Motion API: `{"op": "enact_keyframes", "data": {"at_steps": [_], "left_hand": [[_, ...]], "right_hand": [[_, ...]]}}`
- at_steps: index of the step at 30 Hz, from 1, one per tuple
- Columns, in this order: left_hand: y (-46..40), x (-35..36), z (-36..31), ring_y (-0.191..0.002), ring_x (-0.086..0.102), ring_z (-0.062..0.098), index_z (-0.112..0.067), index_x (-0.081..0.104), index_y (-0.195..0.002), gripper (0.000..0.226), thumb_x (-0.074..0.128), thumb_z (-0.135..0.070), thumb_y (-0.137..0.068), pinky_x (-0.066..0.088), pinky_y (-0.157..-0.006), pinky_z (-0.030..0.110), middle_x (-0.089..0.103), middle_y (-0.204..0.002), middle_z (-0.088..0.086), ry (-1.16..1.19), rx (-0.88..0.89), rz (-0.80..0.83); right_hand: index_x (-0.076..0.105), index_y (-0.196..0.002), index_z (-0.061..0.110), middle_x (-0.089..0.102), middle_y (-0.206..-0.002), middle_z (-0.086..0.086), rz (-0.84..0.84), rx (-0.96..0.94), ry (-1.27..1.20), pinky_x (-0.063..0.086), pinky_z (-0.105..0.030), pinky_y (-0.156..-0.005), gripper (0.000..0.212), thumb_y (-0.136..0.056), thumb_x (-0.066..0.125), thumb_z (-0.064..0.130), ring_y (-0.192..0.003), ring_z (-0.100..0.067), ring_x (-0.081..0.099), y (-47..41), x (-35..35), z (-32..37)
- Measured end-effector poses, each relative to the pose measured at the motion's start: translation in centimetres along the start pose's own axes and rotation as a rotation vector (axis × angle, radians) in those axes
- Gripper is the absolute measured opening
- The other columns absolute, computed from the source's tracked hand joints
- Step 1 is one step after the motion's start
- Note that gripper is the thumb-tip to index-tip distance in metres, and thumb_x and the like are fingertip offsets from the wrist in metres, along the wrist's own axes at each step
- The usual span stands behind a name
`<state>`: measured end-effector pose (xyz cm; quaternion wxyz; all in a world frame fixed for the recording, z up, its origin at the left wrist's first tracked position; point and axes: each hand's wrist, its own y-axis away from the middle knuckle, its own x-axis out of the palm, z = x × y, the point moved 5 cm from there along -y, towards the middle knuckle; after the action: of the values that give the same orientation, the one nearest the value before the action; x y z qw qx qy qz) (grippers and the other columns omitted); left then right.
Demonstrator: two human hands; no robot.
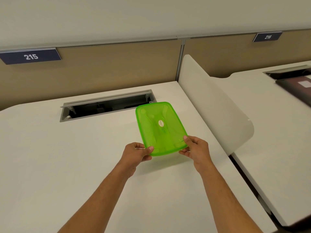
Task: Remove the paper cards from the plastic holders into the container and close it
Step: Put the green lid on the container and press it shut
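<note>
— Green container [159, 126]? Held above the white desk [67, 157], right of centre, lid on.
— Grip? Left hand [136, 153] and right hand [196, 148] pinching near corners.
— Handling? Probably light, slick, slightly flexible; best gripped at the rim.

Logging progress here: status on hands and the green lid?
Left hand and right hand each grip a near corner of the translucent green plastic lid, held above the white desk. No cards or holders visible.

White desk [50, 157] with open grey cable tray [107, 105]; tan partition panel [117, 64] behind, plates 215 [31, 56], 216 [267, 37]; curved white divider [210, 101] right; pale wall [134, 17] above.
</note>
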<state>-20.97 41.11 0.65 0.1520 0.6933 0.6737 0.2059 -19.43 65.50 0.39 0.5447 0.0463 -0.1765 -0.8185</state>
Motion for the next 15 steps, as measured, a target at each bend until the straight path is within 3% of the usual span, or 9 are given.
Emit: {"op": "enact_keyframes", "data": {"at_steps": [9,15], "left_hand": [[-0.11,-0.05,0.62,-0.057,0.066,0.018,-0.003,0.053,-0.096,0.034,0.081,-0.008,-0.078,0.058,-0.06,0.023,0.059,-0.079,0.011,0.062,-0.015,0.055],[-0.37,-0.08,0.71,-0.055,0.067,0.019,-0.004,0.055,-0.09,0.029,0.081,-0.006,-0.078,0.057,-0.057,0.021,0.066,-0.081,0.013,0.073,-0.031,0.024]], "right_hand": [[0.068,-0.094,0.008,0.066,-0.081,-0.009,-0.072,0.027,-0.024,0.057,-0.037,-0.057,0.009,-0.093,0.065,0.017,-0.051,-0.016,0.055,-0.05,0.08,-0.44],[0.067,-0.093,0.006,0.064,-0.076,-0.01,-0.082,0.016,0.012,0.056,-0.038,-0.057,0.008,-0.094,0.062,0.011,-0.047,-0.016,0.054,-0.38,0.08,-0.26]]}}
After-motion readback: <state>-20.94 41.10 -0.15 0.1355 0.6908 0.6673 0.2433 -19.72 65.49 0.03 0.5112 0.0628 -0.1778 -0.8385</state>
